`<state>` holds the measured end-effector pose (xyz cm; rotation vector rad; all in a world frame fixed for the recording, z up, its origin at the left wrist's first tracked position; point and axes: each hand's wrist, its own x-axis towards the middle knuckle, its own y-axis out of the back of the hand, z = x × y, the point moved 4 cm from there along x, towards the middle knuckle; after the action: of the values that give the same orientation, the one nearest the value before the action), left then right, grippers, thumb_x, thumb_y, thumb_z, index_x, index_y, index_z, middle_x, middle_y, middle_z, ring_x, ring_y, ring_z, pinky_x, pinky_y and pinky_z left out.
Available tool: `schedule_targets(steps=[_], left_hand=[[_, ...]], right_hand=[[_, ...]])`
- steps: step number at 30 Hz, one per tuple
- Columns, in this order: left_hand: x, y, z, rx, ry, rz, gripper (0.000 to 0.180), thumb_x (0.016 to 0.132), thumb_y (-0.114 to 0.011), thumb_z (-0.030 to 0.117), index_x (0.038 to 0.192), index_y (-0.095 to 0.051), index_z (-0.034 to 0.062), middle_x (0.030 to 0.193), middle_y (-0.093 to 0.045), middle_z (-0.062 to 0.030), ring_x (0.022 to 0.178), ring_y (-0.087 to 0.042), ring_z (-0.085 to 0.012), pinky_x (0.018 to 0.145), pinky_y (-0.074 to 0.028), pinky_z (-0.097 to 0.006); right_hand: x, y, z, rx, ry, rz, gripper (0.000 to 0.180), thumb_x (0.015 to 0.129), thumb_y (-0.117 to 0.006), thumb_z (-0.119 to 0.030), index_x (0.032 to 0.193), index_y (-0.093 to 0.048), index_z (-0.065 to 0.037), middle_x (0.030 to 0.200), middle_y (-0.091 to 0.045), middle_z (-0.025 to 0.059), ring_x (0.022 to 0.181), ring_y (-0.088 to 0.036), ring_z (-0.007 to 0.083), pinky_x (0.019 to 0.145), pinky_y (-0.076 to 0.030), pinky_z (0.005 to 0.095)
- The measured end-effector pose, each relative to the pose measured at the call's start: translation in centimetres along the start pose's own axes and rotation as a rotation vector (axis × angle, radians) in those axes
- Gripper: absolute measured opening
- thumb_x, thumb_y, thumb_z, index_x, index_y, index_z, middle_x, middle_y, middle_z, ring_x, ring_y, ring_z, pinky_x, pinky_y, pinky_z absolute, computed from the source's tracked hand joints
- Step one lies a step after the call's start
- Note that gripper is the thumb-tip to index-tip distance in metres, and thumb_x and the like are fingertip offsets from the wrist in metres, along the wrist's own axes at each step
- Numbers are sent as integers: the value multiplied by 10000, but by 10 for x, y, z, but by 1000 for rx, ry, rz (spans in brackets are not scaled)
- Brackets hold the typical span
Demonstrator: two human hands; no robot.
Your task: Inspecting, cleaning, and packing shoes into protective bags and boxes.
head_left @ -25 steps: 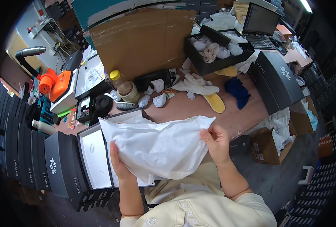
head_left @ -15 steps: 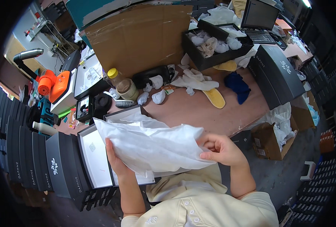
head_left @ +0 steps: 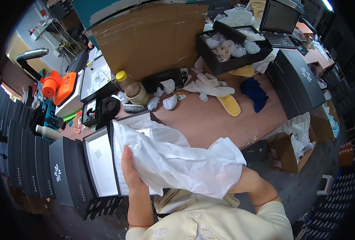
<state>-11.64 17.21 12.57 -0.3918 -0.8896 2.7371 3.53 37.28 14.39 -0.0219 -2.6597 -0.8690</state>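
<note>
A thin, crumpled white bag [head_left: 177, 162] stretches between my hands above the table's front edge. My left hand [head_left: 131, 170] is closed on its left end, the fingertips showing along the edge. My right hand [head_left: 235, 182] is up to about the wrist in or behind the bag's right end; a pinkish tint shows through, but its fingers are hidden. Under the bag is an open shoe box [head_left: 135, 119], with white wrapping paper [head_left: 165, 134] inside. Left of it stands a box lid [head_left: 100, 164], white inner side up.
A yellow insole [head_left: 229, 106], a dark blue cloth [head_left: 254, 94] and crumpled paper lie on the table. A yellow-capped bottle [head_left: 123, 80] stands behind. Dark shoe boxes [head_left: 65, 170] line the left; another box [head_left: 295, 82] is at right, above a carton [head_left: 285, 154] of paper.
My right hand has gone from pinching the bag's right edge in plain sight to being covered by it. The bag's right end has spread wider and to the right.
</note>
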Motion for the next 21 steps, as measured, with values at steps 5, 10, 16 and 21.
schedule_targets(steps=[5, 10, 16, 21], left_hand=[[-1, 0, -4, -87, 33, 63, 451, 921, -484, 322, 1254, -449, 20, 1162, -560, -110, 1030, -563, -196, 906, -456, -351], [-11, 18, 9, 707, -102, -251, 313, 904, -557, 149, 1172, -535, -11, 1040, -606, -67, 918, -563, -100, 804, -450, -266], [-5, 9, 35, 562, -203, -295, 253, 925, -541, 129, 1025, -611, -92, 895, -655, -58, 737, -557, -59, 633, -433, -211], [18, 19, 32, 9, 32, -127, 295, 928, -545, 243, 1015, -594, -35, 842, -649, -66, 774, -618, -108, 648, -491, -248]], right_hand=[[30, -6, 3, -49, -30, -76, 501, 745, -661, -236, 1186, -534, -35, 1119, -581, 160, 1020, -561, 327, 877, -450, 381], [42, -4, 10, -73, -148, -54, 533, 762, -649, -299, 1211, -515, -44, 1149, -564, 166, 1060, -545, 317, 900, -440, 392], [32, -5, 16, -185, -261, 117, 520, 821, -600, -355, 1230, -497, -51, 1177, -551, 163, 1091, -534, 285, 922, -435, 391], [8, -14, 42, 963, -361, 739, 390, 869, -556, -291, 1155, -546, -25, 1107, -585, 154, 1027, -570, 272, 909, -455, 370]])
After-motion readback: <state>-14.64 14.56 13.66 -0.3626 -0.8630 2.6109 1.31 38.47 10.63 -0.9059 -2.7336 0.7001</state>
